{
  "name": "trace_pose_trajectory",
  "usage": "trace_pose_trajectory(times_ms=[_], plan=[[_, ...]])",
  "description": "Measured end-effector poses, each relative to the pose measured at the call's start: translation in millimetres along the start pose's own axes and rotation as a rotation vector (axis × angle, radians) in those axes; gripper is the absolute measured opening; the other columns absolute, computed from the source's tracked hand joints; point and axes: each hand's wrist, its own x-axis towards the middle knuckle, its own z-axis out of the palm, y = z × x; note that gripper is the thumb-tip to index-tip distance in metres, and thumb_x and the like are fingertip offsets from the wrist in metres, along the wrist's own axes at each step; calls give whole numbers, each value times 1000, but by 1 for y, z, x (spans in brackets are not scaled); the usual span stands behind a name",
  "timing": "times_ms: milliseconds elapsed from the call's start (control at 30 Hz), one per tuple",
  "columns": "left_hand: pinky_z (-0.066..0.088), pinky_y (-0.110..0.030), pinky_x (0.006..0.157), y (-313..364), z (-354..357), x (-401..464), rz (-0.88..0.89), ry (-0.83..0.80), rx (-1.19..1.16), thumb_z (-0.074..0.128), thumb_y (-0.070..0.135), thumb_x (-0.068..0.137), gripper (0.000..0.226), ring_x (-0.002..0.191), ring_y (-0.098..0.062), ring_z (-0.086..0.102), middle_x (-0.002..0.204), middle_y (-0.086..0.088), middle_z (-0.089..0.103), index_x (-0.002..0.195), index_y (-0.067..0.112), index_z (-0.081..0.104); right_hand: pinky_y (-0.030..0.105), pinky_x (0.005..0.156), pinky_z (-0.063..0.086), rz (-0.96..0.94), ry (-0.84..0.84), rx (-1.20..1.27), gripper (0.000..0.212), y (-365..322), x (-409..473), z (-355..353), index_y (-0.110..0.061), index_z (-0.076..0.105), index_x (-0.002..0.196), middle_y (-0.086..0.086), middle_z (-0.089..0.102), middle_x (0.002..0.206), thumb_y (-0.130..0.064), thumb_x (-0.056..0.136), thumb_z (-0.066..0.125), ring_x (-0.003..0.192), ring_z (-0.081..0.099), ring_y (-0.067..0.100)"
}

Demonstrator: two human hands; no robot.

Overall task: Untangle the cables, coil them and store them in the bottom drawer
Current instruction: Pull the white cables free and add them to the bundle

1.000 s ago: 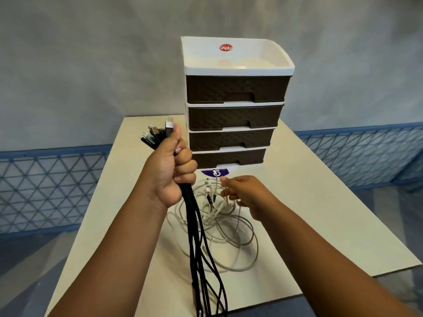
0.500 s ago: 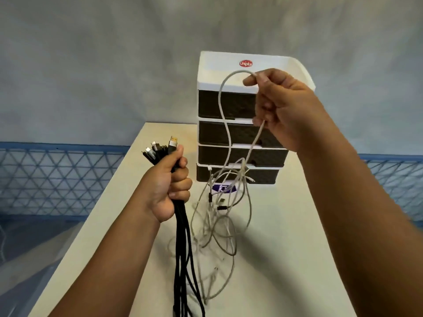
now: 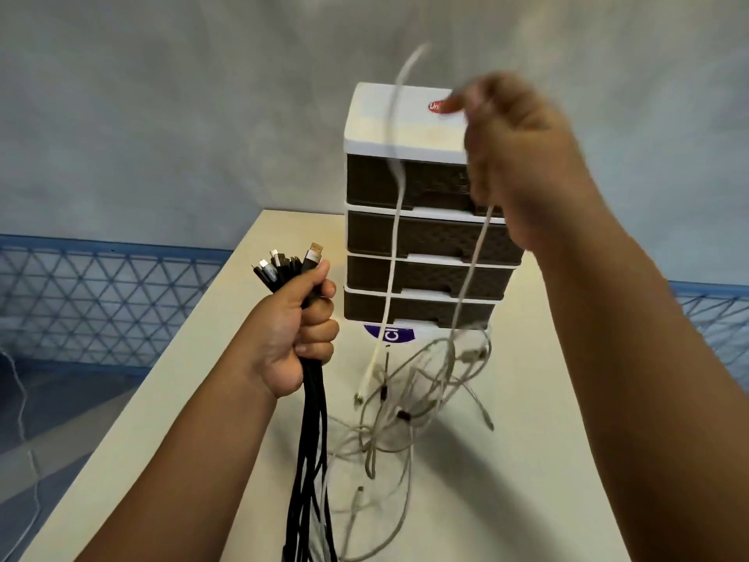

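My left hand (image 3: 298, 332) grips a bundle of black cables (image 3: 310, 460) upright, their plugs sticking out above my fist and the rest hanging down past the table edge. My right hand (image 3: 512, 156), blurred, is raised in front of the drawer unit (image 3: 409, 237) and holds a white cable (image 3: 395, 221) that loops above it and hangs down. Below lies a tangle of white cables (image 3: 409, 407) on the table, partly lifted. The bottom drawer (image 3: 417, 312) is closed.
The white and brown drawer unit stands at the far middle of a cream table (image 3: 506, 460). A purple sticker (image 3: 391, 333) lies in front of it. Blue lattice panels (image 3: 101, 294) run behind the table on both sides.
My right hand went from the white tangle on the table up to the top of the drawer unit, pulling one white cable higher. My left hand kept its grip on the black bundle.
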Motion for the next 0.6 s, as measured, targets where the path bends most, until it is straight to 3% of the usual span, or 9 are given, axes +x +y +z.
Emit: trace_pose_trajectory(times_ms=[100, 300, 400, 533, 600], plan=[[17, -11, 31, -1, 0, -2, 0, 24, 18, 56, 44, 92, 35, 32, -2, 19, 42, 9, 22, 72, 16, 60, 31, 48, 22, 219, -168, -171, 22, 21, -17, 11, -17, 68, 99, -3, 37, 56, -28, 102, 49, 48, 27, 14], [10, -12, 36, -2, 5, -13, -33, -8, 62, 51, 68, 83, 56, 35, -2, 14, 44, 10, 17, 72, 16, 70, 26, 48, 34, 195, -211, 28, 20, 10, -51, 32, -8, 66, 103, 0, 50, 64, -20, 102, 49, 51, 39, 14], [8, -13, 36, -4, 6, -17, -37, -68, 28, 43, 78, 79, 66, 36, -1, 10, 44, 10, 16, 67, 19, 70, 26, 48, 39, 163, -523, 141, 13, 15, -86, 37, 0, 61, 98, 6, 54, 68, -12, 96, 56, 56, 44, 23], [10, -14, 32, -6, 1, -19, 33, 15, -38, 60, 49, 86, 35, 34, -1, 14, 43, 10, 21, 77, 16, 66, 35, 73, 53, 340, -1073, 56, 11, 42, -129, 26, -2, 63, 104, 12, 63, 84, -9, 96, 59, 77, 60, 21], [11, -14, 31, -6, -2, -22, 37, -7, -35, 58, 34, 90, 26, 31, -1, 18, 41, 9, 21, 70, 18, 59, 41, 86, 52, 394, -1103, 46, 23, 65, -137, 22, -4, 68, 105, 17, 68, 96, -21, 99, 54, 89, 63, 23]])
